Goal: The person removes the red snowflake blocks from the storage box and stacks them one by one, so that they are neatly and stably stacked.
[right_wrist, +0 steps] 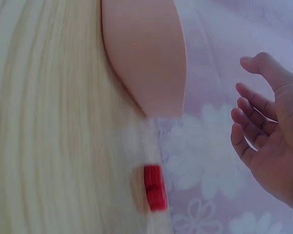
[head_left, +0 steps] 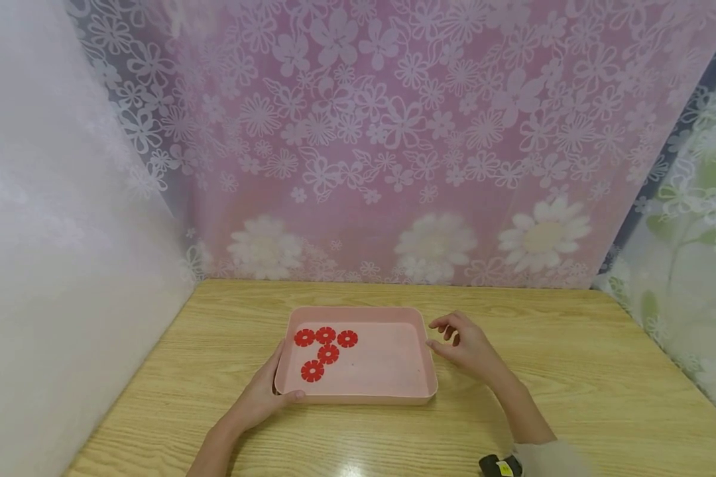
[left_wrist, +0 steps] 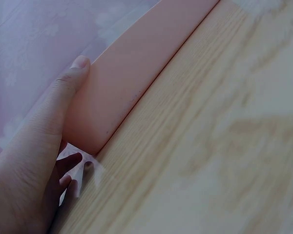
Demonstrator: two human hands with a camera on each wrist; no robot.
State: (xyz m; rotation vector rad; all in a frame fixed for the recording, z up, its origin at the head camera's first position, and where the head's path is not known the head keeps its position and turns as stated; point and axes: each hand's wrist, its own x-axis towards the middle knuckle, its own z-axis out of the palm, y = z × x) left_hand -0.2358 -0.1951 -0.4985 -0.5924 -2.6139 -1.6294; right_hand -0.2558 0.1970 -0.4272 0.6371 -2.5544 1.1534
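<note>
A pink rectangular tray (head_left: 388, 358) sits on the table with several red notched discs (head_left: 328, 354) lying in its left half. My left hand (head_left: 262, 391) holds the tray at its front left corner. In the left wrist view the thumb of that left hand (left_wrist: 34, 141) lies against the tray's wall (left_wrist: 132, 63), the fingers partly hidden behind the corner. Just off the tray's right side is my right hand (head_left: 465, 344), its fingers loosely bent and holding nothing. The right wrist view shows this right hand (right_wrist: 278, 126) apart from the tray wall (right_wrist: 146, 53).
A small red ridged object (right_wrist: 155, 187) stands on the table beyond the tray in the right wrist view. The wood-grain table (head_left: 215, 331) meets a flowered pink curtain (head_left: 364, 165) at the back. A pale sheet (head_left: 65, 232) borders the left side.
</note>
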